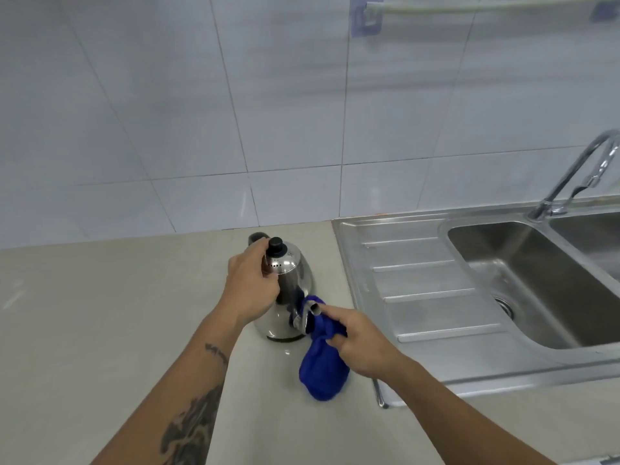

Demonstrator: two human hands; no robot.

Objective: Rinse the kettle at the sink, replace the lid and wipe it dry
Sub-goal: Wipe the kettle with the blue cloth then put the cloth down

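A shiny steel kettle (292, 286) stands upright on the beige counter, left of the sink's draining board. Its lid with a black knob (277, 247) sits on top. My left hand (252, 284) grips the kettle's upper left side near the black handle. My right hand (356, 340) holds a blue cloth (322, 360) bunched around the kettle's spout (310, 313), whose open tip pokes out above the cloth. The rest of the cloth hangs down to the counter.
A stainless steel sink (523, 280) with a ribbed draining board (419, 283) fills the right side, with a chrome tap (577, 172) behind it. A white tiled wall rises behind the counter (117, 313). A rail (469, 8) hangs high on the wall.
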